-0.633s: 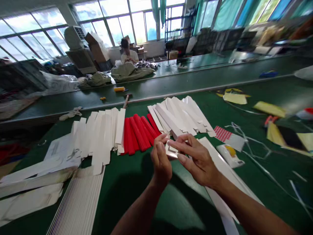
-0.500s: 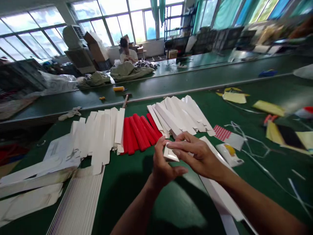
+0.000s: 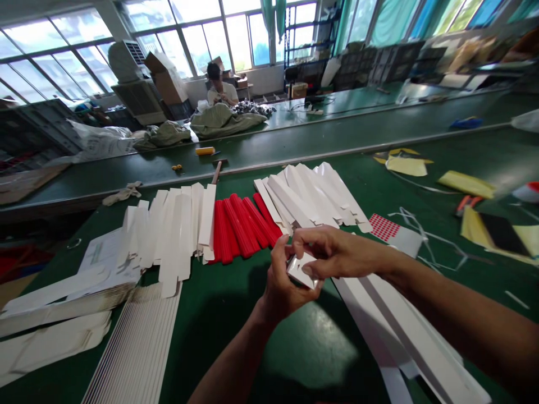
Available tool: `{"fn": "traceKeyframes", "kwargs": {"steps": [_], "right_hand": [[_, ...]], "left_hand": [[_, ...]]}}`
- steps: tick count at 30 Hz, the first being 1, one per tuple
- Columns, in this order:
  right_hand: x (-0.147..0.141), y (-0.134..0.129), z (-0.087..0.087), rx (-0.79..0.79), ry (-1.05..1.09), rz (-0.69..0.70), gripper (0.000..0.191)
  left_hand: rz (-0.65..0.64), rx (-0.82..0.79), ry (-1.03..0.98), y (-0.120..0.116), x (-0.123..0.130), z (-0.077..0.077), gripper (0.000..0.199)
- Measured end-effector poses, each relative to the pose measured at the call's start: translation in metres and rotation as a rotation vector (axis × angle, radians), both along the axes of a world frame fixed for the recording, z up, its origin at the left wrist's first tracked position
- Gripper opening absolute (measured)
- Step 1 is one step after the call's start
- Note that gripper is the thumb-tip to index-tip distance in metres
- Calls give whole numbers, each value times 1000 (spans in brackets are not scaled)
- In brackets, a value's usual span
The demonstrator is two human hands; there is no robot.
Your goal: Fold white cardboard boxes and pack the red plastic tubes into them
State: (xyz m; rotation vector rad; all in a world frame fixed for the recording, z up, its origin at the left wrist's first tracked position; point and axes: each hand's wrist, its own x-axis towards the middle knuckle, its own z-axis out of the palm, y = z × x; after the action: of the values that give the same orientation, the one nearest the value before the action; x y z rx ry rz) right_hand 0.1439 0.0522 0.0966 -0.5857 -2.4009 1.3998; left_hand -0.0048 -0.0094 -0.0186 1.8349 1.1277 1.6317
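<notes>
A white carton (image 3: 300, 271) has its end turned towards me; the rest of it is hidden behind my hands. My left hand (image 3: 280, 280) is wrapped round its sides. At the end face, my right hand (image 3: 332, 249) presses with its thumb, its fingers curled over the top edge. Just beyond my hands lie several red ribbed tubes (image 3: 242, 227). White cartons (image 3: 309, 193) are piled behind my right hand, and other long white cartons (image 3: 400, 325) lie under my right forearm.
Flat white cartons (image 3: 174, 230) and a stack of folded card (image 3: 135, 342) lie on the left. A sheet of red dot stickers (image 3: 383, 227), white straps (image 3: 438, 244) and yellow papers (image 3: 467, 184) are on the right. A person (image 3: 222, 92) sits across the benches.
My right hand has shifted from flat, stretched fingers to curled fingers with the thumb on the carton's end. The left thumb has closed in, and the carton end has tilted more into view.
</notes>
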Motion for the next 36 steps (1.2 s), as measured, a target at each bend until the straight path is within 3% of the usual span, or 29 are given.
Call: {"fn": "traceKeyframes", "kwargs": {"steps": [7, 13, 16, 21, 26, 30, 32, 34, 36], "right_hand": [[-8, -17, 14, 324, -174, -221, 17], [-14, -30, 24, 427, -307, -237, 5], [-13, -28, 19, 371, -251, -283, 8], [-8, -19, 6, -70, -148, -304, 14], [-14, -26, 1, -47, -69, -488, 28], [15, -28, -24, -325, 230, -684, 40], [52, -29, -47, -260, 268, -908, 43], [99, -34, -75, -94, 30, -1156, 45], [146, -44, -106, 69, -465, -1327, 44]], "left_hand": [[122, 78, 60, 4, -1, -6, 87], [61, 73, 71, 7, -2, -3, 98], [80, 120, 51, 6, -3, 0, 94], [39, 135, 27, 4, -3, -2, 97], [86, 121, 78, 1, -2, -3, 95], [95, -29, -84, 1, -5, 20, 84], [209, -155, -233, 8, -10, 32, 77], [304, -333, -336, 22, -12, 33, 71], [282, -539, -410, 40, -7, 19, 68]]}}
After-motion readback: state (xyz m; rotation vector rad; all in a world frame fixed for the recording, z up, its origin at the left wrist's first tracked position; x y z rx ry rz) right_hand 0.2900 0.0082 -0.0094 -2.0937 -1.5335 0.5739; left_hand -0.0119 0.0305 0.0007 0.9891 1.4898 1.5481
